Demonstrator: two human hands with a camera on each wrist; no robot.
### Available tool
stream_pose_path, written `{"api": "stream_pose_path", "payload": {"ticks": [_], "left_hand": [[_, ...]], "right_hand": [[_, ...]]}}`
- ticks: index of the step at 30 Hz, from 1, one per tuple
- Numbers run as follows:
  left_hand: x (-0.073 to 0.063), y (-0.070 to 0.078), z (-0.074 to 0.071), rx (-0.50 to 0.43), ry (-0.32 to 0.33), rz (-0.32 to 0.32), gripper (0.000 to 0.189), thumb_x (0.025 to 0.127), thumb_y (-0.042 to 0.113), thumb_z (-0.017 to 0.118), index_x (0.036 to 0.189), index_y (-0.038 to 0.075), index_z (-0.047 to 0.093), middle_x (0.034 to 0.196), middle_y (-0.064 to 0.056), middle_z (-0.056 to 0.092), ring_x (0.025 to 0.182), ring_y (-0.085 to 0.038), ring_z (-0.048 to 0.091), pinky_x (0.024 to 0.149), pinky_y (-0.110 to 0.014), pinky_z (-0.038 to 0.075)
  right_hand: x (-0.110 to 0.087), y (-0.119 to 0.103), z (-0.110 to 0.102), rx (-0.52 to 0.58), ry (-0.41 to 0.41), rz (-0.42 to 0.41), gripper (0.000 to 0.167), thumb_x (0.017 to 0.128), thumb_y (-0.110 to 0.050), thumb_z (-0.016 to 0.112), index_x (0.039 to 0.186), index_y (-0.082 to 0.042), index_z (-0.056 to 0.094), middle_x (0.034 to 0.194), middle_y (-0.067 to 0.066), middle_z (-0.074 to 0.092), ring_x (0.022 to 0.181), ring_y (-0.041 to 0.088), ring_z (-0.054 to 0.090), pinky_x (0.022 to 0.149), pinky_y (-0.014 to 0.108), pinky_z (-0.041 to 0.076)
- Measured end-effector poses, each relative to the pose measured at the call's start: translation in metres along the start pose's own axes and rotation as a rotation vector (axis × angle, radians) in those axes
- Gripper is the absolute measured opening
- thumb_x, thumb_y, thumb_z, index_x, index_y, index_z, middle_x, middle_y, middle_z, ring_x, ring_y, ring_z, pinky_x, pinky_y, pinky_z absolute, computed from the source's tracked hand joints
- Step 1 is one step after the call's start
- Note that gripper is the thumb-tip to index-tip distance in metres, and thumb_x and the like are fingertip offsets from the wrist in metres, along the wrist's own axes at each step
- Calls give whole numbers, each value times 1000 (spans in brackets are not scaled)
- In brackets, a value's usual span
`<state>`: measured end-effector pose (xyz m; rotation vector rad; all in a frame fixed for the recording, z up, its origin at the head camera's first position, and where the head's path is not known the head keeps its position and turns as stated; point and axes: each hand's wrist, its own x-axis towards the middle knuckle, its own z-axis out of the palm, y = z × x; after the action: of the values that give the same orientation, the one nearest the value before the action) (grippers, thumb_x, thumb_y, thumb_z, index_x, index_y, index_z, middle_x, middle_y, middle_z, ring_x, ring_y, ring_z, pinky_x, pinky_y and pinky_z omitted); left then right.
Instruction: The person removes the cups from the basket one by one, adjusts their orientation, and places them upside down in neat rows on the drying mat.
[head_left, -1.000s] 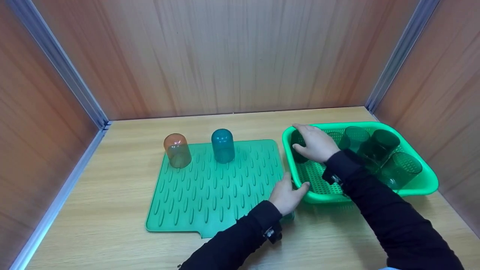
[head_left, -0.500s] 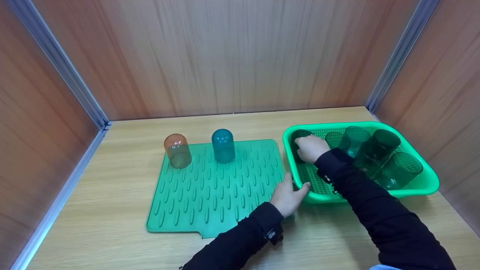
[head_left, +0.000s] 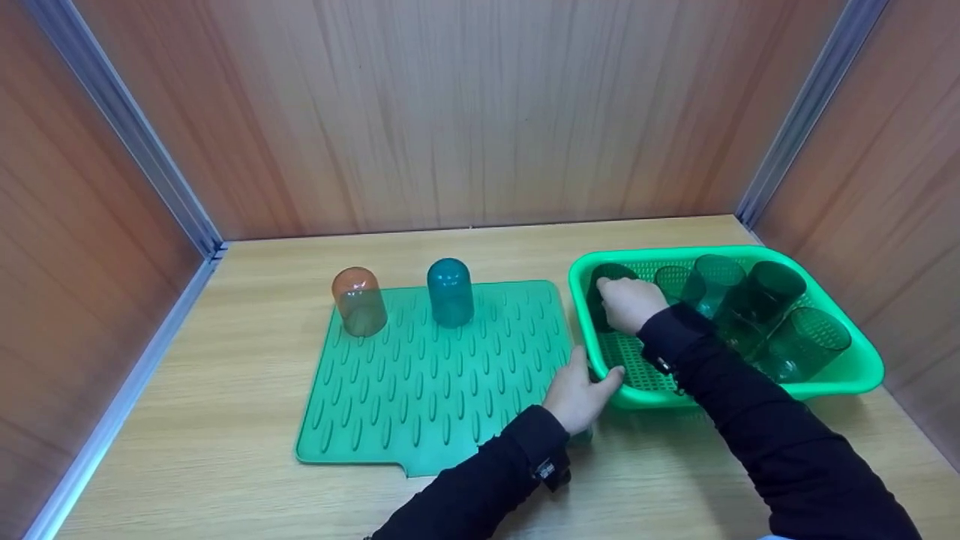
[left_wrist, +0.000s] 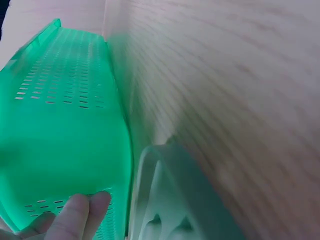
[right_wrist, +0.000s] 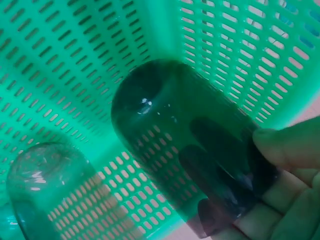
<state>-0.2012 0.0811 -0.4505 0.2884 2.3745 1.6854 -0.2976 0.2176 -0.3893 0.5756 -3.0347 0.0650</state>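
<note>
In the head view my right hand [head_left: 631,304] is inside the green basket [head_left: 772,391], at its left end, holding a dark tinted cup [head_left: 613,271]. The right wrist view shows the thumb near the rim of this dark cup [right_wrist: 150,110], with fingers visible through its wall. My left hand [head_left: 579,395] has fairly straight fingers touching the basket's near-left corner. In the left wrist view, those fingertips [left_wrist: 100,200] rest against the basket's outer wall [left_wrist: 65,145]. An orange cup [head_left: 358,301] and a blue cup [head_left: 450,292] stand upside down on the green drying mat [head_left: 420,390].
Several other tinted cups, such as a green one [head_left: 806,341] and a dark one [head_left: 772,289], lie or lean in the basket's right half. Beside the basket's left side is the mat. Wood-look panels [head_left: 480,112] enclose the table [head_left: 187,420] at back and sides.
My right hand has drawn its spread thumb and fingers in on the dark cup at the basket's left end, and its wrist has shifted slightly. The left hand stays at the basket's corner.
</note>
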Motion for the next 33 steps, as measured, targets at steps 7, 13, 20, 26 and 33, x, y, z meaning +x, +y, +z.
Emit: {"api": "stream_pose_path", "payload": {"ticks": [7,13,20,26,33], "left_hand": [[1,-1,1,4,14,19,32,95,41,60,107,15,46,64,7,47,50,-9,44,49,-23,35],[0,-2,1,6,18,23,34,95,41,61,109,13,47,64,7,48,50,-9,44,49,-23,35],[0,0,-1,14,11,22,42,96,42,59,119,8,48,70,5,52,55,-8,47,53,-23,37],[-3,-1,-3,14,-9,18,53,96,49,56,129,8,46,77,3,56,67,-10,54,64,-26,43],[-7,-6,-9,-11,-32,13,66,97,50,53,143,3,41,116,-10,65,96,-16,60,83,-34,48]], "right_hand": [[-10,1,-8,19,60,-11,19,95,-7,57,109,6,59,65,14,61,58,31,60,50,44,51],[-19,1,-19,19,188,-52,15,95,-8,58,103,5,57,55,9,52,48,29,54,43,41,45],[-33,0,-36,93,263,-59,17,97,-9,55,107,5,56,55,8,50,45,24,47,42,33,33],[-47,-8,-46,164,329,-85,24,98,-9,55,115,7,56,57,8,50,47,20,43,47,31,31],[-60,-24,-53,438,353,-98,17,100,-10,53,113,2,58,62,5,51,46,10,30,49,25,26]]}}
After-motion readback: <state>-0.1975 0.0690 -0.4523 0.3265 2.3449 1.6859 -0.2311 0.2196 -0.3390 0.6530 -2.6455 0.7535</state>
